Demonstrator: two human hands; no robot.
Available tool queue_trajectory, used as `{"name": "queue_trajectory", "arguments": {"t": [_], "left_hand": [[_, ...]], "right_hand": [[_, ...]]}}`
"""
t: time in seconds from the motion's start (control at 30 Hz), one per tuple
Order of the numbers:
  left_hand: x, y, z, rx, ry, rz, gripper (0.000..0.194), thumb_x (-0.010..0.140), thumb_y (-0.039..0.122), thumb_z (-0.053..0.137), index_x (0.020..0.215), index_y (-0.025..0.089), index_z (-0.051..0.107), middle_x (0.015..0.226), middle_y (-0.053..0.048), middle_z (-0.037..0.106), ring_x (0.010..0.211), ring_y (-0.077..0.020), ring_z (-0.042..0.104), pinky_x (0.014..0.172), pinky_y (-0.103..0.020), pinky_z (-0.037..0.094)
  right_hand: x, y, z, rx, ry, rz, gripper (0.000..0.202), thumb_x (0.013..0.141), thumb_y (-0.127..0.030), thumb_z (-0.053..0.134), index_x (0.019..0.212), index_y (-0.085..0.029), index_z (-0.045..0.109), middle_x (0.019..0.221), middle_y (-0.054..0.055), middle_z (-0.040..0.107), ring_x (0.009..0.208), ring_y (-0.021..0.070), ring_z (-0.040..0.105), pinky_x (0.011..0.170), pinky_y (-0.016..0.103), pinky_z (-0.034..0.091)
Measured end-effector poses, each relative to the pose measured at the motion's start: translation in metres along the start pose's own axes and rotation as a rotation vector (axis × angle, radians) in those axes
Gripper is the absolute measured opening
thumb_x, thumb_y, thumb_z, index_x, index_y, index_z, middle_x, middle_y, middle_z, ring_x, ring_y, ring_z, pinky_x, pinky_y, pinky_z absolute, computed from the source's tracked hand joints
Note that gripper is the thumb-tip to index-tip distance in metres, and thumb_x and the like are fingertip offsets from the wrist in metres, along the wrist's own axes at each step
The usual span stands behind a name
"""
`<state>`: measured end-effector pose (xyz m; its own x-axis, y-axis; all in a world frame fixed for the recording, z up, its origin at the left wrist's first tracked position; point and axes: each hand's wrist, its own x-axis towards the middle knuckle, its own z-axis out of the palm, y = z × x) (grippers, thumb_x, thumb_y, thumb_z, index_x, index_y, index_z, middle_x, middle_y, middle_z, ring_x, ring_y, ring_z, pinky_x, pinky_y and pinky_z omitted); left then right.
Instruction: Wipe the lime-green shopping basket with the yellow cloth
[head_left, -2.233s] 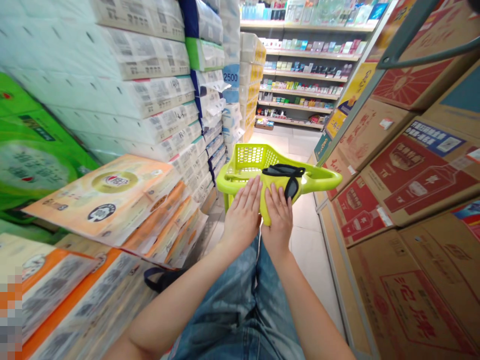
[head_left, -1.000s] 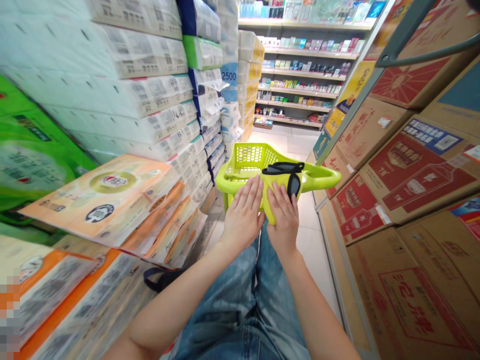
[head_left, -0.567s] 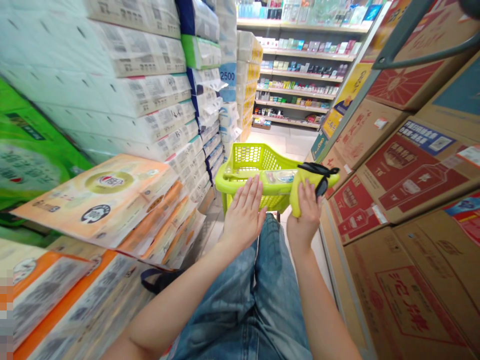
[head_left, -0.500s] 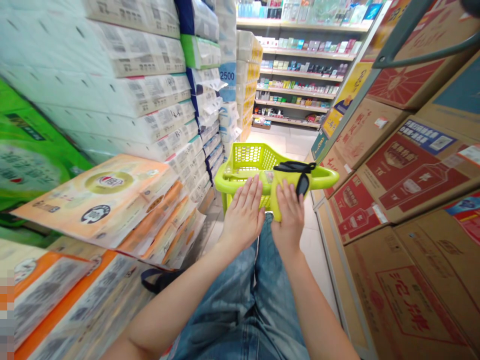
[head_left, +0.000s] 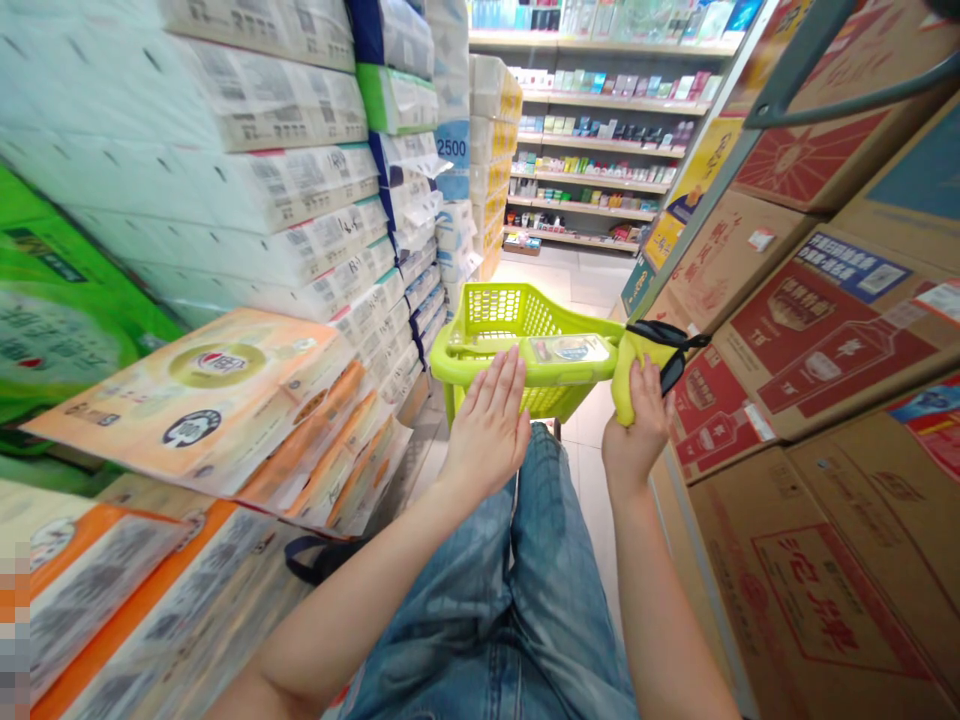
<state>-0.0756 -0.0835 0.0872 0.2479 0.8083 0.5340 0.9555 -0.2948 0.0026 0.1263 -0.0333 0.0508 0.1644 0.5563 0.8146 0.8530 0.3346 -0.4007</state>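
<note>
A lime-green shopping cart (head_left: 517, 310) stands in front of my legs, with a clear label (head_left: 571, 348) on its handle. My left hand (head_left: 489, 425) lies flat against the left part of the handle, fingers stretched and side by side, holding nothing. At the handle's right end, my right hand (head_left: 641, 425) has its fingers closed on a yellow cloth (head_left: 624, 380) with black trim and a black strap. The cloth touches or covers the handle's right corner. Nothing is visible inside the part of the basket that shows.
Stacked tissue packs (head_left: 300, 180) rise on the left, and an orange pack (head_left: 217, 375) juts out lower down. Cardboard cartons (head_left: 810, 340) line the right side below a grey metal bracket (head_left: 795, 80). Shelves of small goods (head_left: 600, 140) stand at the aisle's far end.
My right hand has moved right with the yellow cloth, from the handle's middle to its right end, uncovering the label. My left hand stays where it was.
</note>
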Motion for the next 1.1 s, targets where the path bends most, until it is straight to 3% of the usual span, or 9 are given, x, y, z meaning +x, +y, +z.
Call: {"name": "queue_trajectory", "arguments": {"t": [0.17, 0.27, 0.4, 0.57, 0.7, 0.83, 0.9, 1.0, 1.1], "left_hand": [[-0.001, -0.001, 0.002, 0.000, 0.018, 0.001, 0.065, 0.099, 0.027, 0.034, 0.158, 0.004, 0.018, 0.167, -0.012, 0.018, 0.156, -0.0229, 0.014, 0.126, -0.042, 0.020], [-0.001, -0.001, 0.001, -0.006, 0.018, 0.004, 0.066, 0.098, 0.025, 0.035, 0.158, 0.006, 0.017, 0.167, -0.013, 0.019, 0.156, -0.0228, 0.013, 0.126, -0.043, 0.021], [0.000, -0.001, 0.001, -0.002, 0.007, 0.003, 0.066, 0.098, 0.025, 0.035, 0.158, 0.005, 0.017, 0.167, -0.012, 0.017, 0.156, -0.0224, 0.013, 0.126, -0.042, 0.021], [0.000, -0.001, 0.002, -0.009, -0.001, 0.007, 0.069, 0.099, 0.028, 0.035, 0.160, 0.006, 0.010, 0.167, -0.011, 0.015, 0.156, -0.0228, 0.012, 0.127, -0.043, 0.020], [-0.001, -0.001, 0.002, -0.015, 0.007, 0.001, 0.070, 0.098, 0.027, 0.036, 0.160, 0.006, 0.010, 0.168, -0.011, 0.015, 0.156, -0.0225, 0.011, 0.127, -0.042, 0.019], [-0.001, -0.001, 0.001, -0.014, 0.002, 0.003, 0.069, 0.096, 0.024, 0.037, 0.159, 0.005, 0.016, 0.167, -0.012, 0.016, 0.156, -0.0227, 0.012, 0.127, -0.042, 0.019], [-0.001, -0.002, 0.001, -0.015, 0.002, 0.009, 0.069, 0.095, 0.023, 0.038, 0.158, 0.005, 0.017, 0.167, -0.012, 0.017, 0.156, -0.0226, 0.011, 0.127, -0.042, 0.019], [-0.001, -0.002, 0.000, -0.024, 0.011, 0.015, 0.071, 0.094, 0.022, 0.039, 0.159, 0.005, 0.015, 0.167, -0.012, 0.018, 0.156, -0.0224, 0.011, 0.127, -0.042, 0.019], [0.000, -0.002, 0.000, -0.033, 0.011, 0.010, 0.073, 0.094, 0.023, 0.040, 0.160, 0.007, 0.012, 0.167, -0.012, 0.019, 0.156, -0.0230, 0.013, 0.127, -0.042, 0.019]], "right_hand": [[-0.018, -0.055, 0.003, 0.061, -0.166, -0.213, 0.073, 0.080, -0.004, 0.040, 0.151, -0.022, 0.042, 0.154, 0.010, 0.050, 0.148, 0.0201, 0.039, 0.123, 0.047, 0.025], [-0.025, -0.070, 0.001, 0.074, -0.269, -0.316, 0.072, 0.082, -0.004, 0.042, 0.151, -0.023, 0.040, 0.153, 0.009, 0.051, 0.147, 0.0174, 0.040, 0.125, 0.044, 0.020], [-0.019, -0.041, -0.003, 0.045, -0.226, -0.340, 0.072, 0.081, -0.002, 0.041, 0.149, -0.024, 0.044, 0.150, 0.009, 0.054, 0.144, 0.0186, 0.044, 0.126, 0.047, 0.017], [-0.002, 0.005, -0.004, 0.008, -0.040, -0.085, 0.069, 0.079, -0.005, 0.038, 0.144, -0.023, 0.052, 0.148, 0.011, 0.056, 0.142, 0.0226, 0.049, 0.120, 0.051, 0.029], [-0.004, -0.019, -0.001, 0.011, -0.035, -0.018, 0.074, 0.077, -0.004, 0.038, 0.148, -0.024, 0.047, 0.152, 0.011, 0.052, 0.146, 0.0236, 0.043, 0.121, 0.055, 0.026], [-0.018, -0.067, 0.002, 0.064, -0.223, -0.238, 0.072, 0.081, -0.004, 0.040, 0.151, -0.024, 0.041, 0.153, 0.009, 0.050, 0.148, 0.0187, 0.038, 0.125, 0.048, 0.021], [-0.021, -0.075, 0.001, 0.075, -0.282, -0.324, 0.071, 0.083, -0.005, 0.041, 0.152, -0.024, 0.040, 0.152, 0.008, 0.052, 0.147, 0.0174, 0.040, 0.126, 0.046, 0.019], [-0.017, -0.056, 0.000, 0.046, -0.257, -0.356, 0.072, 0.082, -0.004, 0.042, 0.150, -0.025, 0.042, 0.151, 0.009, 0.054, 0.145, 0.0187, 0.044, 0.126, 0.049, 0.013], [-0.008, -0.019, -0.001, 0.009, -0.121, -0.227, 0.070, 0.080, -0.004, 0.041, 0.147, -0.024, 0.047, 0.149, 0.010, 0.055, 0.143, 0.0216, 0.047, 0.125, 0.052, 0.017]]}}
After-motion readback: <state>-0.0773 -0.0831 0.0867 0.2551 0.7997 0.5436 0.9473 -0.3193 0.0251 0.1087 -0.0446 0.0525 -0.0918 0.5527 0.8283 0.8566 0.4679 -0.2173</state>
